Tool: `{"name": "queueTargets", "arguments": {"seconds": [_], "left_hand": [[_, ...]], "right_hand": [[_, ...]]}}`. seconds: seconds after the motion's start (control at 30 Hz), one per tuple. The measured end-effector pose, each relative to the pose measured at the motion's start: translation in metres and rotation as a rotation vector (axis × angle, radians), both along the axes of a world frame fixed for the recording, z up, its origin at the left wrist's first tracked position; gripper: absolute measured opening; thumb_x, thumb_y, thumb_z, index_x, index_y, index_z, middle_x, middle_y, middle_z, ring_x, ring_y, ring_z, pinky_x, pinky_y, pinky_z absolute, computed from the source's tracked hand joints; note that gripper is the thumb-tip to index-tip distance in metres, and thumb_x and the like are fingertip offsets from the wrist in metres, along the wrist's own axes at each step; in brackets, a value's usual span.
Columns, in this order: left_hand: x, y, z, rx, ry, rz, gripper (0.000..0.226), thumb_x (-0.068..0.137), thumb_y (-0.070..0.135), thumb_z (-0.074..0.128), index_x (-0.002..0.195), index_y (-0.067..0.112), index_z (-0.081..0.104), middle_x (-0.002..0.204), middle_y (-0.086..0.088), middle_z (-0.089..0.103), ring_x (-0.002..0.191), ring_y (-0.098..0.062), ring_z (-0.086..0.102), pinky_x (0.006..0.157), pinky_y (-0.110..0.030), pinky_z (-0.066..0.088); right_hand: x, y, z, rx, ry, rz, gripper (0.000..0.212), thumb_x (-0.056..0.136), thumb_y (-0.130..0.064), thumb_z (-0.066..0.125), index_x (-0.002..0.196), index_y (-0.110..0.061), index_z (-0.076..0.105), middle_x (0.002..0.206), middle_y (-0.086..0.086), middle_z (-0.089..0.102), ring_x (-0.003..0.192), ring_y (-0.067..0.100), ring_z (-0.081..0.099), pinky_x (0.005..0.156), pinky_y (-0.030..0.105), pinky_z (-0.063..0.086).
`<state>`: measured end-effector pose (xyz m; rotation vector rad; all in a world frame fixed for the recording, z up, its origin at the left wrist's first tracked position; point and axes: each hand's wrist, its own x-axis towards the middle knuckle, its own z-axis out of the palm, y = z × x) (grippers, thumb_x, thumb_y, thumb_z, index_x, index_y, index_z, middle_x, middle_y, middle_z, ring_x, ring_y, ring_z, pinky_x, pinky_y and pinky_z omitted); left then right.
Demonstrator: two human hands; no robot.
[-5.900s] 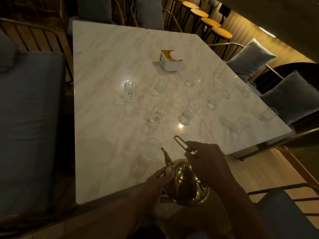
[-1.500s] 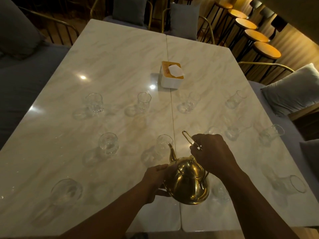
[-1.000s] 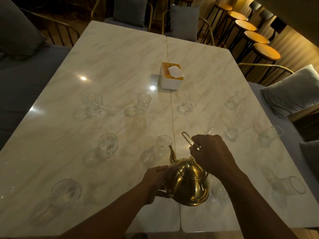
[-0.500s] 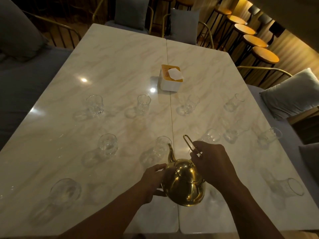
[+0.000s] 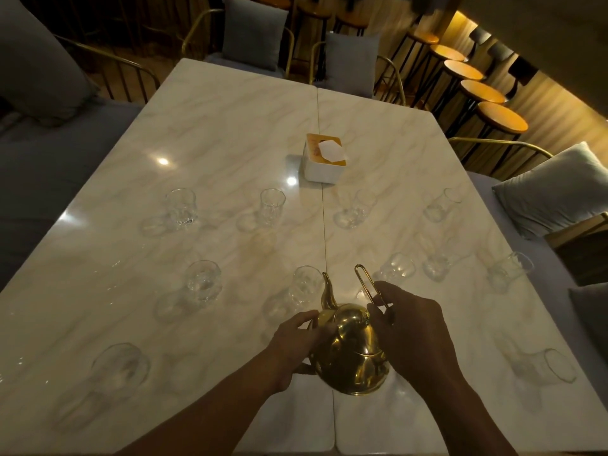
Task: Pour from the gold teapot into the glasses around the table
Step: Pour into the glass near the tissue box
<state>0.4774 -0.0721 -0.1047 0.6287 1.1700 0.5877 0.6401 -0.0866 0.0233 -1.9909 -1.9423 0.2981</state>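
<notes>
**Two hands on the gold teapot**

From my screen I see the right hand (image 5: pixel 411 330) curled round the thin wire handle (image 5: pixel 364 282) of the teapot (image 5: pixel 352 353), with the fingers closed on it. The left hand (image 5: pixel 296 340) hugs the pot's round side, fingers on top and thumb below. The teapot is between the two hands, over the table (image 5: pixel 230 133) — I cannot tell if it touches. The spout (image 5: pixel 327 292) pokes out just past the left fingertips, and its tip is right beside the rim of the near glass (image 5: pixel 304 286). A second glass (image 5: pixel 396 266) stands just ahead of the right hand. The other glasses (image 5: pixel 181 209) stand farther out on both sides. A tissue box (image 5: pixel 324 159) sits well ahead of both hands.
</notes>
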Motion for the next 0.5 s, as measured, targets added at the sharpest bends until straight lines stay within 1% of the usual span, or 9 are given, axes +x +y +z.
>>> {"name": "queueTargets", "arguments": {"seconds": [0.07,0.1,0.13,0.23,0.27,0.33,0.43,0.5], "left_hand": [[0.001,0.003,0.006,0.018,-0.026,0.008,0.043,0.070,0.044,0.083,0.106,0.046,0.061,0.118,-0.008,0.067,0.107,-0.029,0.064,0.073,-0.042,0.062],[0.002,0.005,0.010,0.030,-0.038,0.017,0.041,0.071,0.042,0.083,0.106,0.046,0.061,0.116,-0.007,0.068,0.107,-0.029,0.064,0.072,-0.042,0.062],[0.003,0.007,0.013,0.043,-0.045,0.026,0.043,0.072,0.041,0.083,0.108,0.045,0.060,0.115,-0.007,0.070,0.107,-0.028,0.065,0.073,-0.042,0.062],[0.005,0.016,0.020,0.083,-0.060,0.058,0.062,0.071,0.040,0.084,0.126,0.036,0.057,0.115,-0.005,0.071,0.107,-0.027,0.066,0.073,-0.044,0.063],[0.005,0.021,0.024,0.095,-0.064,0.069,0.065,0.070,0.040,0.084,0.128,0.035,0.056,0.115,-0.005,0.071,0.106,-0.027,0.066,0.073,-0.043,0.063],[0.004,0.033,0.032,0.121,-0.073,0.085,0.063,0.071,0.039,0.084,0.128,0.035,0.056,0.116,-0.004,0.069,0.106,-0.026,0.065,0.076,-0.044,0.062],[0.000,0.057,0.043,0.147,-0.092,0.105,0.063,0.073,0.038,0.083,0.129,0.036,0.054,0.122,-0.006,0.064,0.109,-0.027,0.064,0.080,-0.045,0.061],[-0.004,0.076,0.047,0.156,-0.103,0.118,0.066,0.074,0.038,0.083,0.132,0.034,0.052,0.125,-0.007,0.064,0.111,-0.028,0.063,0.082,-0.046,0.061]], "right_hand": [[0.003,0.002,0.009,0.031,-0.010,0.019,0.025,0.089,-0.025,0.070,0.113,-0.020,0.071,0.096,-0.004,0.077,0.071,0.012,0.070,0.069,0.027,0.057],[0.004,0.004,0.013,0.046,-0.020,0.030,0.021,0.089,-0.025,0.070,0.110,-0.021,0.071,0.092,-0.005,0.077,0.069,0.010,0.069,0.066,0.027,0.058],[0.006,0.007,0.018,0.061,-0.026,0.040,0.019,0.088,-0.024,0.071,0.107,-0.022,0.070,0.090,-0.006,0.076,0.068,0.010,0.068,0.064,0.028,0.058],[0.009,0.018,0.033,0.089,-0.022,0.061,0.021,0.087,-0.020,0.073,0.108,-0.019,0.071,0.087,-0.003,0.076,0.068,0.010,0.068,0.063,0.028,0.059],[0.009,0.023,0.038,0.095,-0.024,0.067,0.022,0.087,-0.019,0.073,0.109,-0.018,0.071,0.087,-0.002,0.076,0.069,0.011,0.068,0.064,0.027,0.058],[0.007,0.036,0.050,0.109,-0.028,0.079,0.023,0.087,-0.018,0.073,0.111,-0.017,0.071,0.088,-0.001,0.076,0.071,0.011,0.069,0.065,0.027,0.059],[0.005,0.061,0.066,0.122,-0.032,0.090,0.026,0.088,-0.019,0.072,0.115,-0.020,0.070,0.092,-0.002,0.076,0.074,0.012,0.069,0.068,0.029,0.059],[0.003,0.083,0.072,0.127,-0.036,0.121,0.028,0.089,-0.021,0.072,0.117,-0.020,0.070,0.095,-0.003,0.076,0.075,0.010,0.068,0.068,0.027,0.056]]}}
